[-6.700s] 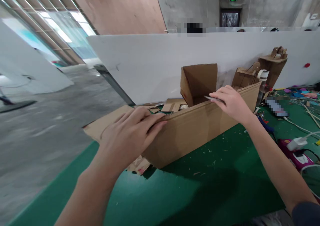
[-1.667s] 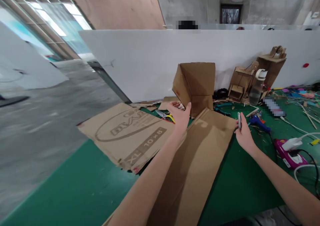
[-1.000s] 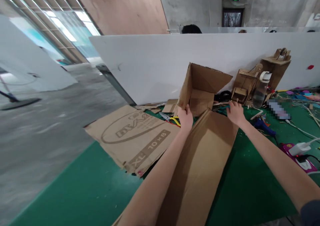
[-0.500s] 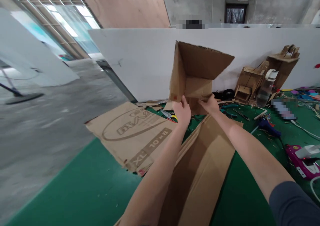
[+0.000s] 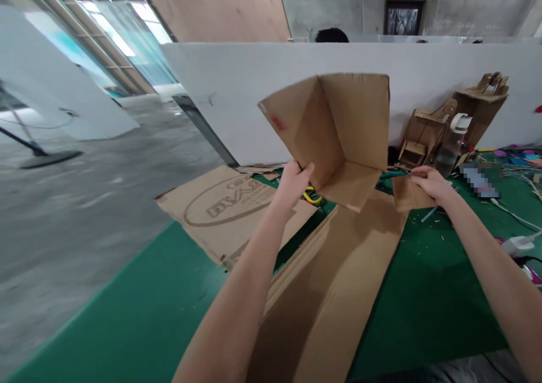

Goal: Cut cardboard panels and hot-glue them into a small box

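Observation:
My left hand [image 5: 297, 182] grips the lower left edge of a folded cardboard piece [image 5: 358, 120], thumb on its near side. The piece has three creased panels meeting in a corner, a reddish smudge on the left one, and hangs above the table. Off to the right, my right hand [image 5: 429, 184] pinches a small cardboard piece [image 5: 407, 194] between thumb and fingers. A gap shows between the two pieces. Beneath them lies a long folded cardboard sheet [image 5: 339, 275]. Left of it rests a flat printed cardboard sheet [image 5: 228, 210].
The table [image 5: 161, 304] has a green top, with a white partition [image 5: 224, 100] behind. At the right are cardboard models [image 5: 417, 137], a water bottle [image 5: 453, 146], a phone [image 5: 478, 181] with a cable, and a charger [image 5: 519, 246]. Yellow-handled scissors [image 5: 312, 196] lie partly hidden.
My hands have moved apart, the right one going right with the small piece. The larger folded piece has turned and opened toward me in my left hand. The view has shifted slightly.

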A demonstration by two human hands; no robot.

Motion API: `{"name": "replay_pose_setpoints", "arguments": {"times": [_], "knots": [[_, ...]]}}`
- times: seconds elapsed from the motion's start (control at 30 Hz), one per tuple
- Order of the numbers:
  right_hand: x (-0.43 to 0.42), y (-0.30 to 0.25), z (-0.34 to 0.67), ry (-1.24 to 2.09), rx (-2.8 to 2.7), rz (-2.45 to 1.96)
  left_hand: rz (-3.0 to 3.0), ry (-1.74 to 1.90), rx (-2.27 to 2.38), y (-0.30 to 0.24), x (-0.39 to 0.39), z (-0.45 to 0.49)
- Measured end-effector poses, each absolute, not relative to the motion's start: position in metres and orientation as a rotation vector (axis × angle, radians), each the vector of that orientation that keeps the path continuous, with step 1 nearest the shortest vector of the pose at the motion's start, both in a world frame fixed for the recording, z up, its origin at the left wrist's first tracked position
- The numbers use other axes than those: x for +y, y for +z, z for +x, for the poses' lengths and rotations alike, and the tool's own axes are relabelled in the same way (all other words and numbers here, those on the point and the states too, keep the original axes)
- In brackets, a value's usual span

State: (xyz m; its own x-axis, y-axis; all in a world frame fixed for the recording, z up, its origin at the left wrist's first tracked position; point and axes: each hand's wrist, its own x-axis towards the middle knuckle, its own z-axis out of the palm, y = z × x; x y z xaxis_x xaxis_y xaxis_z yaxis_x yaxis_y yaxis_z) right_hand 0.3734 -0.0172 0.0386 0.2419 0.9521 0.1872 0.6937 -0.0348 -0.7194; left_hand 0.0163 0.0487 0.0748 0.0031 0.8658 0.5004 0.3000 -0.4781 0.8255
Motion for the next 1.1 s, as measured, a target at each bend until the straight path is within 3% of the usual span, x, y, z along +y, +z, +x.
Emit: {"name": "replay_pose_setpoints", "arguments": {"times": [0.17,0.3,0.53,0.77,1.1], "knots": [[-0.02,0.024,0.392,0.477,-1.684,-1.895,1.761,1.23,1.247,0.025,0.03,0.031],[-0.007,0.023,0.394,0.311,-1.718,-1.991,1.851,1.164,1.226,0.001,0.021,0.039],[-0.02,0.031,0.386,-0.024,-1.772,-2.12,2.096,0.941,1.593,-0.018,0.019,0.043],[-0.017,0.016,0.343,0.264,-2.054,-1.94,2.166,0.895,1.669,-0.02,0.014,0.036],[0.002,0.004,0.322,0.338,-2.045,-1.919,2.114,0.786,1.844,-0.015,0.006,0.021]]}}
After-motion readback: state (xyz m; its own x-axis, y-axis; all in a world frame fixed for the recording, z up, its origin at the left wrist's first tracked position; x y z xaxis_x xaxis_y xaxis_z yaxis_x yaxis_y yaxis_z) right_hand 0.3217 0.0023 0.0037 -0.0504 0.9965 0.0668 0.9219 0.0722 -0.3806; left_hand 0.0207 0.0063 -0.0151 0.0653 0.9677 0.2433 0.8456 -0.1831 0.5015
